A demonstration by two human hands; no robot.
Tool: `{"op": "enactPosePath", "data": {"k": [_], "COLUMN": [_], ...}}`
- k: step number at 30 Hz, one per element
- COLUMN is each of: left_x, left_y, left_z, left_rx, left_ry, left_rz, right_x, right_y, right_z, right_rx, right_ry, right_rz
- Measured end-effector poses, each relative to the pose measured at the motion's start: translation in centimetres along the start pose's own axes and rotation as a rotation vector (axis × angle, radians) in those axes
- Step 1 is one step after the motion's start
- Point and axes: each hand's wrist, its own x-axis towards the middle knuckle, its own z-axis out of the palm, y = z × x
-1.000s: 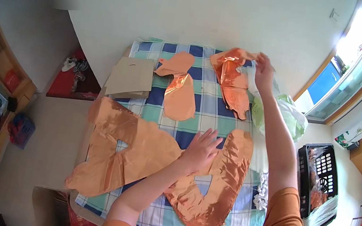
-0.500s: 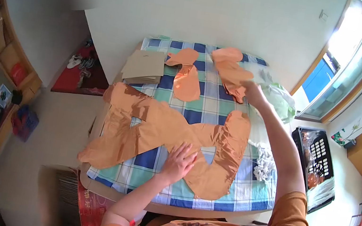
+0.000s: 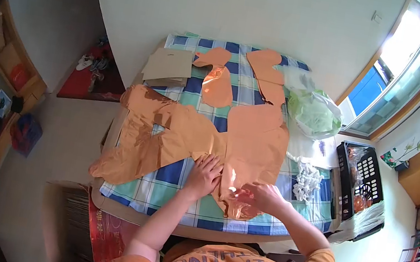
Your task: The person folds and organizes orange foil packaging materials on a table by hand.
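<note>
A table with a blue, white and green checked cloth (image 3: 154, 199) bears several copper-coloured foil pieces. My left hand (image 3: 204, 175) lies flat, fingers spread, on the inner edge of the large pieces. My right hand (image 3: 260, 196) pinches the crumpled lower end of the right foil piece (image 3: 256, 138), which now has a smooth sheet over its upper part. The left foil piece (image 3: 157, 144) is creased and reaches the table's left edge. Two smaller foil shapes, one in the middle (image 3: 218, 85) and one at the right (image 3: 268, 74), lie farther back.
Grey-brown cards (image 3: 168, 66) are stacked at the back left. A pale green plastic bag (image 3: 316, 112) and a white stringy bundle (image 3: 307, 183) lie on the right side. Beyond the right edge stands a black crate (image 3: 360, 178). A cardboard box (image 3: 63, 212) is at the lower left.
My right hand has come from the far right foil shape to the near edge. A smooth foil sheet now covers the right piece. My left hand has shifted slightly up.
</note>
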Motion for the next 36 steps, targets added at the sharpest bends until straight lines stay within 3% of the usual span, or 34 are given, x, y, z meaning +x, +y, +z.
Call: {"op": "enactPosePath", "data": {"k": [2, 5, 9, 12, 15, 21, 27, 36], "left_x": [0.0, 0.0, 0.2, 0.5, 0.5, -0.1, 0.6, 0.4], "left_y": [-0.2, 0.1, 0.4, 1.1, 1.2, 0.4, 1.8, 0.9], "left_z": [-0.2, -0.4, -0.5, -1.0, -1.8, -0.8, -1.7, -1.5], "left_rx": [0.008, -0.014, -0.157, -0.111, 0.012, 0.017, -0.059, 0.021], "left_ry": [-0.023, -0.042, 0.022, 0.129, -0.054, -0.137, -0.032, -0.13], "left_rz": [0.007, -0.005, -0.091, -0.04, 0.035, 0.055, 0.02, 0.157], "right_x": [-0.2, 1.9, 3.1, 3.0, 3.0, 3.2, 3.2, 2.9], "right_y": [0.7, 3.0, 6.1, 6.1, 6.1, 6.4, 6.3, 6.9], "right_z": [-0.1, 1.7, 5.0, 4.8, 5.1, 5.5, 5.6, 5.8], "right_rx": [0.149, 0.028, -0.085, -0.072, -0.059, -0.012, -0.01, 0.014], "right_ry": [-0.02, 0.495, 0.376, 0.378, 0.448, 0.511, 0.555, 0.616], "right_rz": [0.208, 0.055, -0.019, -0.027, 0.005, 0.054, 0.056, 0.012]}}
